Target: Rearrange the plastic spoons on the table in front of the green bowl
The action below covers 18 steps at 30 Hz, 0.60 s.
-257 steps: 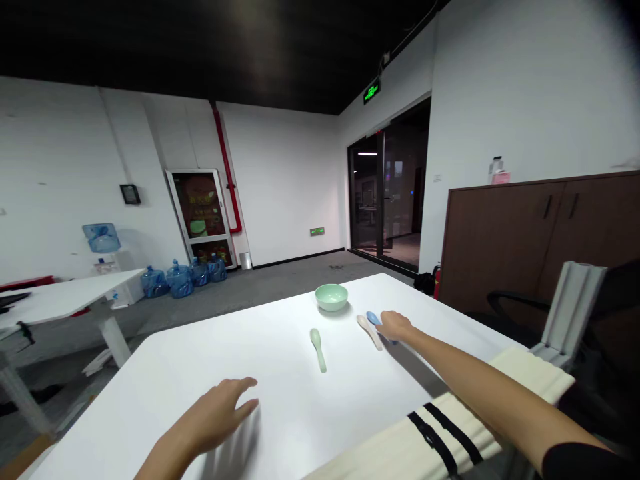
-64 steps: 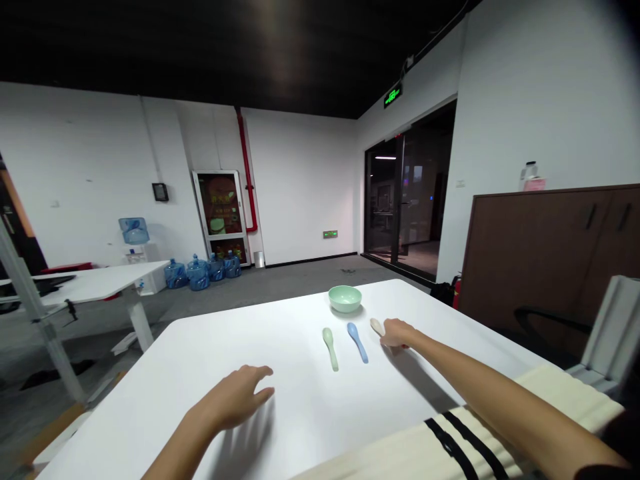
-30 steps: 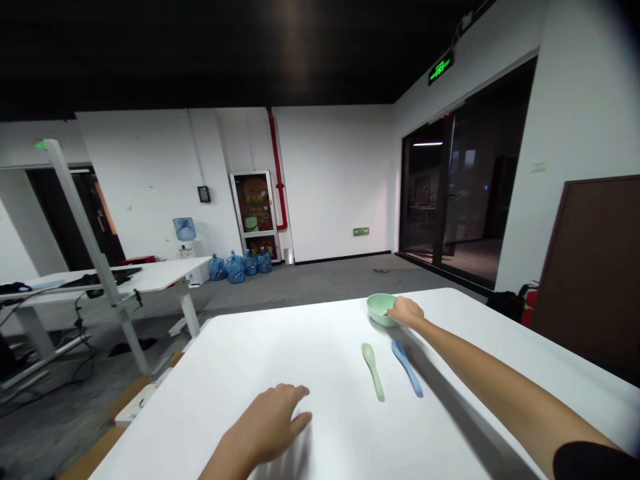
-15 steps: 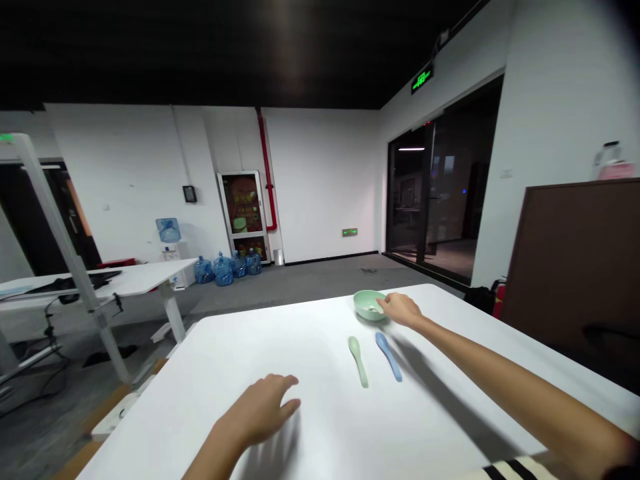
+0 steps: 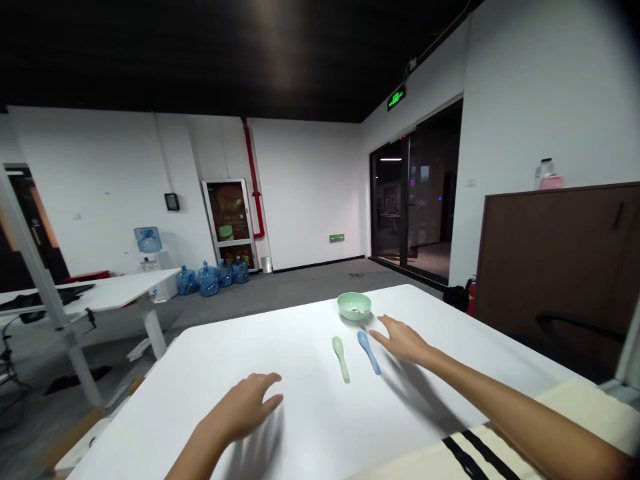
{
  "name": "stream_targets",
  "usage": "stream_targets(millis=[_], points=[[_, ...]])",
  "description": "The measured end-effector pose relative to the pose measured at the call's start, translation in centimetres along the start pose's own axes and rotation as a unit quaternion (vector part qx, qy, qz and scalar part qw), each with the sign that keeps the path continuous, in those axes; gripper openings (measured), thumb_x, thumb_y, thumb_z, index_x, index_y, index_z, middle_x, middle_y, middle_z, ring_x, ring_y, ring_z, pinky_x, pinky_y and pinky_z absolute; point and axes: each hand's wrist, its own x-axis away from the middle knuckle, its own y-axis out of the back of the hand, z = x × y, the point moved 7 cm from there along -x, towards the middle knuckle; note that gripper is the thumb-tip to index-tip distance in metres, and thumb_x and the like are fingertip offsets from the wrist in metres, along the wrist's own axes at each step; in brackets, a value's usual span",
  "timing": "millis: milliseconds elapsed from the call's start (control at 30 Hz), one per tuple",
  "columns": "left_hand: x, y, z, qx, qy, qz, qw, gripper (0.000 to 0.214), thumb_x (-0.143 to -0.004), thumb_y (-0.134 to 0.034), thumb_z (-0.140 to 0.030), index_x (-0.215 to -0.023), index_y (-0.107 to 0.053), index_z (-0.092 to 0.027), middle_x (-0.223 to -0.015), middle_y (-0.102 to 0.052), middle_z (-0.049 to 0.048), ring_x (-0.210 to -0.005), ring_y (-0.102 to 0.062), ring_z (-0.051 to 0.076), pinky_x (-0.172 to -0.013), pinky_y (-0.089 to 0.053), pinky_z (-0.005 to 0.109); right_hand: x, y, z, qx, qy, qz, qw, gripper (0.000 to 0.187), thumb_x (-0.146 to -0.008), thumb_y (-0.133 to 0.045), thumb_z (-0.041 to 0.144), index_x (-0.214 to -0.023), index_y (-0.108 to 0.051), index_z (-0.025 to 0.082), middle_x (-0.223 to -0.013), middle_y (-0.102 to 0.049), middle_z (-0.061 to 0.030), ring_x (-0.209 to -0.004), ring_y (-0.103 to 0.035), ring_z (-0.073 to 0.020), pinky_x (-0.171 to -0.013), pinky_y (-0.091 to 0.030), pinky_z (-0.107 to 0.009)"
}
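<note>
White worktop (image 5: 310,420) spans beneath the left hand (image 5: 245,405) and right hand (image 5: 404,341), both spread, holding nothing. Just left of the right hand lies the blue spoon (image 5: 369,352), then the green spoon (image 5: 341,359); ahead-left, the bowl (image 5: 354,305). A low leftward sweep could knock either spoon.

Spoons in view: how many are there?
3: a pale green spoon and a blue spoon on the white table; a whitish spoon, partly hidden, inside the round green bowl.
</note>
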Motion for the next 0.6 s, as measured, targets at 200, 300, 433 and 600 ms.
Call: stream_targets(millis=[200, 300, 433, 600], points=[[0.0, 0.2, -0.1, -0.001, 0.011, 0.001, 1.0, 0.057, -0.084, -0.036, -0.062, -0.129, -0.049, -0.031, -0.13, -0.056, 0.0054, -0.121, -0.049, 0.026, -0.098, -0.038, 0.039, 0.3, -0.2, 0.1, -0.015, 0.01, -0.008, 1.0, 0.067, -0.086, -0.038, 0.059, -0.138, -0.041, 0.018, -0.14, -0.044, -0.0126, -0.13, -0.038, -0.028, -0.101, -0.032, -0.034], [-0.1, 0.2, -0.2, 0.0, 0.01, 0.002, 1.0, 0.057, -0.083, -0.037, -0.062, -0.129, -0.05, -0.03, -0.13, -0.056, 0.0056, -0.121, -0.049, 0.026, -0.099, -0.038, 0.038, 0.3, -0.2, 0.0, -0.012, 0.012, -0.012, 1.0, 0.066, -0.085, -0.038, 0.06, -0.136, -0.044, 0.018, -0.137, -0.047, -0.0126, -0.126, -0.043, -0.0278, -0.098, -0.034, -0.033], [-0.1, 0.3, -0.4, 0.0, 0.008, -0.002, 1.0, 0.058, -0.083, -0.037, -0.063, -0.128, -0.051, -0.03, -0.128, -0.058, 0.0058, -0.119, -0.05, 0.027, -0.097, -0.039, 0.038, 0.1, -0.4, -0.4, -0.007, 0.015, -0.021, 1.0, 0.064, -0.086, -0.035, 0.061, -0.133, -0.047, 0.018, -0.132, -0.052, -0.0123, -0.119, -0.049, -0.0264, -0.092, -0.037, -0.032], [-0.1, 0.2, -0.5, 0.004, 0.004, 0.001, 1.0, 0.056, -0.083, -0.037, -0.062, -0.128, -0.051, -0.031, -0.128, -0.058, 0.0047, -0.119, -0.05, 0.027, -0.097, -0.039, 0.039, -1.5, 0.1, -0.6, 0.001, 0.013, -0.024, 1.0, 0.058, -0.087, -0.035, 0.058, -0.121, -0.055, 0.017, -0.113, -0.064, -0.0125, -0.103, -0.059, -0.025, -0.079, -0.04, -0.029]])
